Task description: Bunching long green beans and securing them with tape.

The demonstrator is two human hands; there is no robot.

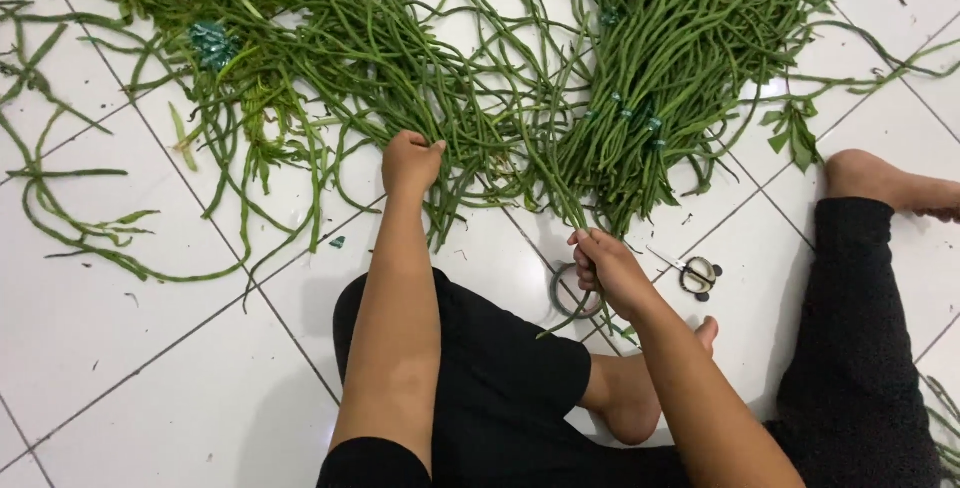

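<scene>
The right hand (pixel 605 270) is clamped on a few long bean (pixel 560 183) stems; the left hand (pixel 410 160) presses closed into the loose heap (pixel 360 58) beyond; tied bundles (pixel 640 78) lie above the grip; much remains unbundled; scissors (pixel 695 273) just beside.

Long green yardlong beans (pixel 400 58) sprawl in a loose, tangled heap across the white tiled floor (pixel 130 368). A second batch of beans (pixel 650 78) fans out to the right, stems gathered to a point. A few beans (pixel 578 210) trail from that point, gripped at their ends.
</scene>
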